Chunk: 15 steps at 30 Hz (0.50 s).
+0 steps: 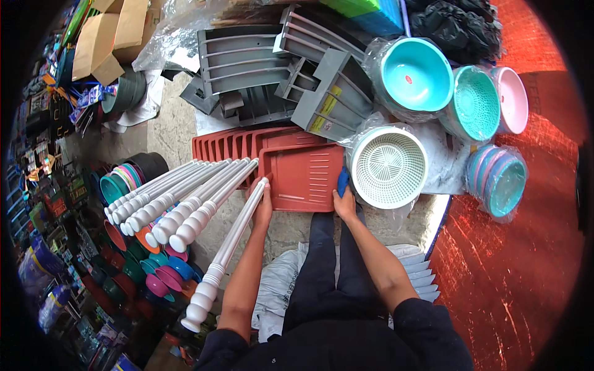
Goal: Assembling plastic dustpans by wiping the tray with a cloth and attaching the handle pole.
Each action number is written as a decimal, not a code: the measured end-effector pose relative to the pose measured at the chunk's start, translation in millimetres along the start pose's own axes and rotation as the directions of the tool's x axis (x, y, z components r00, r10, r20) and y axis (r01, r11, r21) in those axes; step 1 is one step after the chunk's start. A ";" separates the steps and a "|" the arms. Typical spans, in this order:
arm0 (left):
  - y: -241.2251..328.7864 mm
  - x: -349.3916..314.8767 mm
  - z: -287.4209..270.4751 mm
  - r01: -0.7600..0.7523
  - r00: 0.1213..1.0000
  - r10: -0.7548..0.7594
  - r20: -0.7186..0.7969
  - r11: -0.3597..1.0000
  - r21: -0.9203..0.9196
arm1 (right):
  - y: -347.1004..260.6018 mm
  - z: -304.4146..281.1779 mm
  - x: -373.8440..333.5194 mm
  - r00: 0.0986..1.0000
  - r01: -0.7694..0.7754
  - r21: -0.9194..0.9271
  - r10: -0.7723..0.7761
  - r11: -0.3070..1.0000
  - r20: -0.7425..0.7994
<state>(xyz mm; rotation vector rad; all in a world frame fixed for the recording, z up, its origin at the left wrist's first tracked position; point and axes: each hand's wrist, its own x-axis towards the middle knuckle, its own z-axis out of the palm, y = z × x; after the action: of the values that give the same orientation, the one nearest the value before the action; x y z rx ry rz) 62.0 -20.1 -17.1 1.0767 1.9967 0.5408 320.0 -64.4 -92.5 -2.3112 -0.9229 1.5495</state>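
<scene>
In front of me is a red dustpan [301,179] with a long white handle [218,269] that slants toward the lower left. My left hand [265,204] is closed around the dustpan's left side, beside the base of that handle. At the pan's right edge, my right hand [345,204] grips a blue cloth [343,182], which touches the rim. Its fingertips are partly hidden. Behind this pan stands a row of more red dustpans [226,143], their white handles [162,201] fanned out to the left.
Grey plastic trays [247,62] are piled beyond the dustpans. To the right stand a white colander [390,167], a turquoise basin [416,74], a green colander [475,102] and wrapped stacked bowls [497,180]. Colourful bowls [166,278] crowd the lower left. White sacks [275,290] lie by my legs.
</scene>
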 end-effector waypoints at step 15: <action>-0.8 28.3 23.2 0.116 0.961 -0.164 -0.221 0.970 -0.213 | -4.5 20.1 28.0 0.992 -0.045 -0.093 0.056 0.995 0.117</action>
<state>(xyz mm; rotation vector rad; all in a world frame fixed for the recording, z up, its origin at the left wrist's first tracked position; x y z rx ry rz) 70.9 3.2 -43.9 0.7699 2.1522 0.8052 307.5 -47.4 -120.1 -2.3413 -0.9897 1.7174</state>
